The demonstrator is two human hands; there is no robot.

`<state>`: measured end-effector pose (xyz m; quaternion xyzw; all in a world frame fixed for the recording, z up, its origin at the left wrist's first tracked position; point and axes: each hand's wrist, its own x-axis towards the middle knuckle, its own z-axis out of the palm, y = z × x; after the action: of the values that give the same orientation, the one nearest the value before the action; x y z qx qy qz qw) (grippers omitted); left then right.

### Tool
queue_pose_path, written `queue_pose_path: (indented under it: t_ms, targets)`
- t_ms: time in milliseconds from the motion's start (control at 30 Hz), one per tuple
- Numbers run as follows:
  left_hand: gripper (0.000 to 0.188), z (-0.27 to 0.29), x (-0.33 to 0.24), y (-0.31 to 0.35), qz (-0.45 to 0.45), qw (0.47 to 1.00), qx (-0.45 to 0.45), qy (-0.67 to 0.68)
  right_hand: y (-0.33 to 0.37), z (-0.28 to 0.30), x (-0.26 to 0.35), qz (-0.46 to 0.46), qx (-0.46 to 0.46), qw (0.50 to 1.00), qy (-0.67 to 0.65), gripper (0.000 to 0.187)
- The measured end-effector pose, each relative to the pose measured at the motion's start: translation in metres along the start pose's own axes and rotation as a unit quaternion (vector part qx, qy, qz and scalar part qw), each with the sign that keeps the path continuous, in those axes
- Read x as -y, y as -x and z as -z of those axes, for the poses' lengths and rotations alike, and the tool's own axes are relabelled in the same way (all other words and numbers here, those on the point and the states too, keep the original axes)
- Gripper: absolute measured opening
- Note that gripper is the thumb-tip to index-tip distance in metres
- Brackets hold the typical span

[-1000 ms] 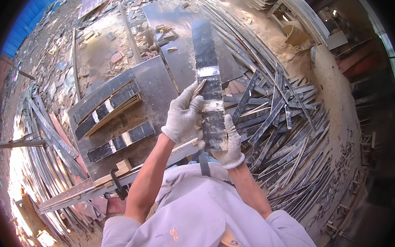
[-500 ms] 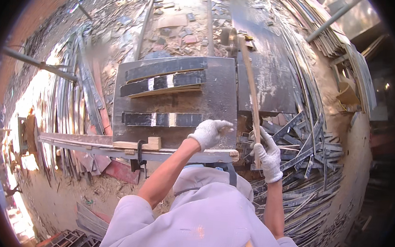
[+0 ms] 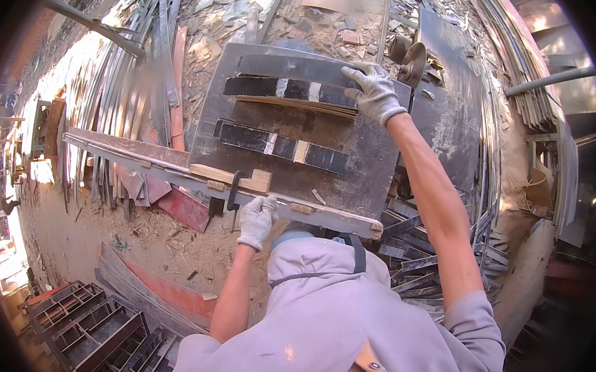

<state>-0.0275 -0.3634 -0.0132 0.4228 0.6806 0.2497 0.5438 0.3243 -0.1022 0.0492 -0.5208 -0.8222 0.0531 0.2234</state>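
Note:
My right hand (image 3: 375, 92), in a white knit glove, reaches over the right end of a dark curved board strip (image 3: 291, 67) at the far side of the tabletop. Its fingers are apart and touch the strip's end. In front lies a stack of black-faced plywood strips (image 3: 249, 87) with pale marks. Nearer me is another black strip (image 3: 246, 139). My left hand (image 3: 257, 221), gloved too, is closed at the long grey rail (image 3: 310, 215) along the table's front edge. A black clamp (image 3: 234, 189) and a small wood block (image 3: 261, 179) are beside it.
A round saw blade (image 3: 413, 61) stands just right of my right hand, by the dark tabletop (image 3: 302, 121). Long strips (image 3: 116, 86) are piled at the left. Offcuts (image 3: 410, 251) lie heaped at the right. Metal frames (image 3: 91, 327) sit at the lower left.
The long thin wood strip has left my right hand, which has moved forward to the far board strip. My left hand has drawn back from the tabletop to the rail near the clamp.

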Motion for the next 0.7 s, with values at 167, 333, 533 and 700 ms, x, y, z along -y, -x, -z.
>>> queue_pose_path:
  t_ms: [167,333,533,700]
  targets:
    - [0.031,0.001,0.033,0.007,0.007,0.989,-0.053,0.139,0.065,-0.054,0.084,0.038,0.122,0.992,-0.022,0.088]
    - [0.048,-0.006,0.026,-0.008,0.025,0.972,-0.104,0.207,0.140,-0.101,0.105,-0.018,0.156,0.984,0.083,0.087]
    - [0.074,-0.012,-0.005,-0.041,0.050,0.858,-0.031,0.510,0.188,-0.009,0.173,-0.028,0.011,0.997,-0.072,0.089]
    - [0.030,-0.076,-0.084,-0.040,-0.031,0.873,0.014,0.487,0.249,0.055,0.167,-0.335,0.193,0.872,-0.301,0.095]
